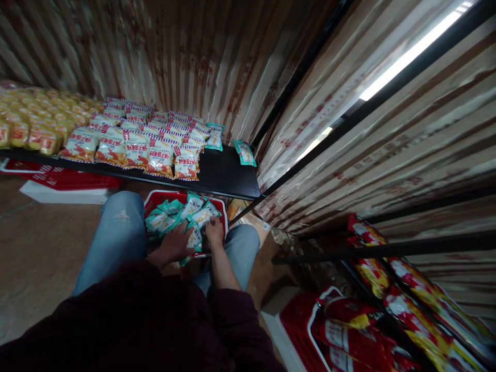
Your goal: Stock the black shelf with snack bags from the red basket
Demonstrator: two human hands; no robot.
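Note:
A red basket full of green-and-white snack packets stands between my knees, below the shelf edge. Inside it, my left hand grips the left side of a snack packet near the basket's front. My right hand has its fingers curled on a packet by the right rim; its fingertips are partly hidden. On the black shelf above, one green packet lies near the right end. Another green packet rests against the rows of white-and-orange snack bags.
Yellow wrapped snacks fill the shelf's left part. Black posts and striped curtains enclose the back and right. A second red basket sits under the shelf. At lower right are red bags and a rack of red-yellow bags.

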